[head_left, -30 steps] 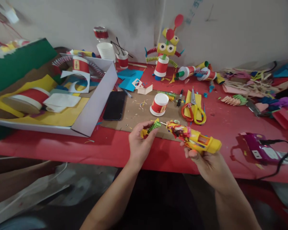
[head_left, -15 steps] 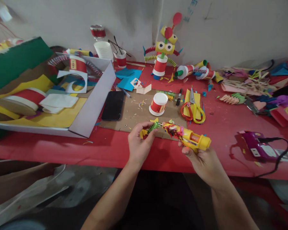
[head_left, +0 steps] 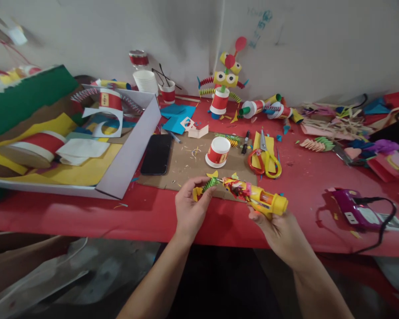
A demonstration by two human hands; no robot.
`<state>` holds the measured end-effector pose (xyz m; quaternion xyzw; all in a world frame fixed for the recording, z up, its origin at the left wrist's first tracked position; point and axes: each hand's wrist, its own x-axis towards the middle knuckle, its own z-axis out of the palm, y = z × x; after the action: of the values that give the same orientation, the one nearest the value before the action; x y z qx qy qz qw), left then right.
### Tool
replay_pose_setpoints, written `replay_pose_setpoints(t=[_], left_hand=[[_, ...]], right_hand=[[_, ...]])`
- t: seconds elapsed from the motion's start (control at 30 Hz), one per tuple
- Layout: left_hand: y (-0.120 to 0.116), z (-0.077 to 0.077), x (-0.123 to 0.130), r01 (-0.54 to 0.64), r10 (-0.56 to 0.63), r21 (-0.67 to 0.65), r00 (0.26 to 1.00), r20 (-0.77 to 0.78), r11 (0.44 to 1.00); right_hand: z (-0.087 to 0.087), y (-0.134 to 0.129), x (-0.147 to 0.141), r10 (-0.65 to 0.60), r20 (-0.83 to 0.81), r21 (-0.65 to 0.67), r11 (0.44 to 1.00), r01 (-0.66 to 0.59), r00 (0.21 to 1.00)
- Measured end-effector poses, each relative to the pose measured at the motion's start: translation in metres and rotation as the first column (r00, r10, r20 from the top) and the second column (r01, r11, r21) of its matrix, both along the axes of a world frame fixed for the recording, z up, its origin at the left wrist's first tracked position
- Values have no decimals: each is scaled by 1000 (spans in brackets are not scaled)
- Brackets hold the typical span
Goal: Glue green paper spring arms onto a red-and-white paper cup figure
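My left hand [head_left: 192, 206] pinches a green folded paper spring [head_left: 210, 184] with a yellow paper piece [head_left: 197, 193] at its lower end. In my right hand [head_left: 279, 230] is a yellow hot glue gun [head_left: 257, 198], its front coated with coloured scraps. The metal nozzle points left and meets the top end of the spring, or sits very close to it. Just beyond both hands, a red and white paper cup [head_left: 218, 153] stands upside down on a cardboard sheet [head_left: 182, 170].
Scissors [head_left: 265, 157] lie on yellow paper at the right of the cardboard, a phone [head_left: 156, 154] at its left. A white box [head_left: 119, 170] of craft pieces fills the left. Paper-cup figures [head_left: 220, 102] stand by the wall. A purple power strip [head_left: 355, 210] with a cable lies right.
The camera view has tilted up slightly, so the table appears lower. Both hands keep their hold, with the glue gun nozzle still at the spring's end.
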<state>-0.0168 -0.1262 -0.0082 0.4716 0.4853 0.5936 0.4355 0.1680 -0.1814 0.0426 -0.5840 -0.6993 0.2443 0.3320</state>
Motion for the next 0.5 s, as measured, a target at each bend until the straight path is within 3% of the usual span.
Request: replay_pose_setpoints(t=[0.5], left_hand=[[1, 3, 0, -9, 12, -42, 997, 82, 999]], right_hand=[[1, -3, 3, 32, 23, -44, 999, -31, 999]])
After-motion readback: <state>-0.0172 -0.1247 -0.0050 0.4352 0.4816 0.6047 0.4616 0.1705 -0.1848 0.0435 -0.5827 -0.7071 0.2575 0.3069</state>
